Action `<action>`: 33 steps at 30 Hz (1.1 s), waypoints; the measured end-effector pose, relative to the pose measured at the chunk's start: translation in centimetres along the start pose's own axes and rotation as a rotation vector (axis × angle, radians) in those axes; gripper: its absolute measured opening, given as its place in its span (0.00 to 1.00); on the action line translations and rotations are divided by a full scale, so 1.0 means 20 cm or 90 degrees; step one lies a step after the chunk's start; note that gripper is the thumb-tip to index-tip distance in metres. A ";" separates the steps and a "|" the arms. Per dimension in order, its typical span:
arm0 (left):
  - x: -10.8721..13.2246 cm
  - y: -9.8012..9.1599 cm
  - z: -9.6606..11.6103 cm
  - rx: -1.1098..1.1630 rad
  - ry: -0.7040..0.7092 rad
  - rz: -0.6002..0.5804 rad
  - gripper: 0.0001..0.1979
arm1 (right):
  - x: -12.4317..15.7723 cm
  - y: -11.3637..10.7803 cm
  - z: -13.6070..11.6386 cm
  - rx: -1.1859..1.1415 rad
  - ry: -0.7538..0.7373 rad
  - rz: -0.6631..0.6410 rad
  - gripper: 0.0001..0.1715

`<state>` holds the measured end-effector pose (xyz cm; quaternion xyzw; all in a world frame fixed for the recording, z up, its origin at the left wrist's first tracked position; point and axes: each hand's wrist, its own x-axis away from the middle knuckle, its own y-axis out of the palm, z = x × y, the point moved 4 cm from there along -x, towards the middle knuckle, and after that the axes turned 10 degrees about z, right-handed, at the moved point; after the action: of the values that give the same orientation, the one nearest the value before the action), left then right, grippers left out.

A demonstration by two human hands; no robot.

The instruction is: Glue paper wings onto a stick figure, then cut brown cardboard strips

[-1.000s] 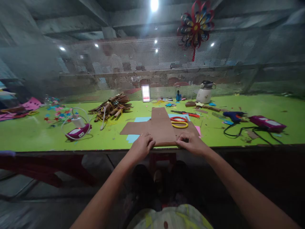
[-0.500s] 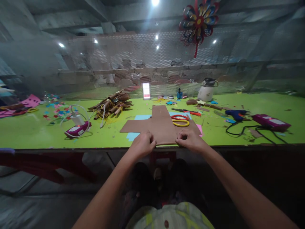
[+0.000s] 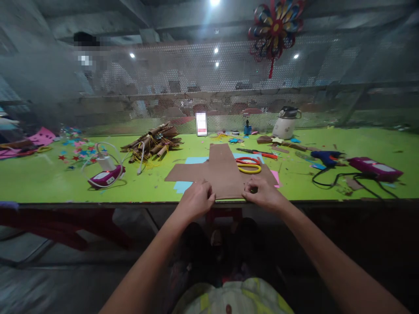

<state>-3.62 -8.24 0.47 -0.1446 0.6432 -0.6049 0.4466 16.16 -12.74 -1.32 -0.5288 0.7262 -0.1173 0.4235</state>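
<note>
A cross-shaped piece of brown cardboard (image 3: 222, 172) lies at the front edge of the green table. My left hand (image 3: 199, 196) pinches its near flap at the left corner, fingers closed. At the flap's right corner my right hand (image 3: 263, 193) is closed in a pinch on the same cardboard. Scissors (image 3: 249, 165) with one red and one yellow handle loop rest on its right arm. Light blue paper (image 3: 183, 187) sticks out from underneath, and a bit of pink paper (image 3: 276, 178) shows at the right.
Rolled brown cardboard sticks (image 3: 153, 141) lie in a heap behind left. Purple power strips stand left (image 3: 106, 176) and right (image 3: 375, 168), the right one near a blue glue gun (image 3: 326, 157). Further back are a phone (image 3: 201, 124), a red-handled cutter (image 3: 257, 153) and a white jug (image 3: 286, 123).
Both hands keep their pinch on the near flap, almost unmoved. The view has shifted very slightly. A person's head in the background at upper left has come further into view.
</note>
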 end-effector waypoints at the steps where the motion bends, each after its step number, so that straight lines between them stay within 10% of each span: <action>1: 0.00 0.00 0.00 -0.004 0.002 0.002 0.07 | 0.00 0.00 0.00 -0.003 0.000 0.000 0.11; 23: 0.05 -0.02 0.06 0.040 0.058 0.052 0.10 | 0.03 0.00 0.01 0.000 -0.037 0.027 0.03; 33: 0.13 -0.05 0.20 -0.096 0.236 0.017 0.17 | 0.08 0.05 -0.11 0.146 -0.268 -0.027 0.27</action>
<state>-2.44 -12.89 0.82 -0.0553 0.7598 -0.5651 0.3168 13.78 -14.33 -1.35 -0.5052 0.5923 -0.0954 0.6203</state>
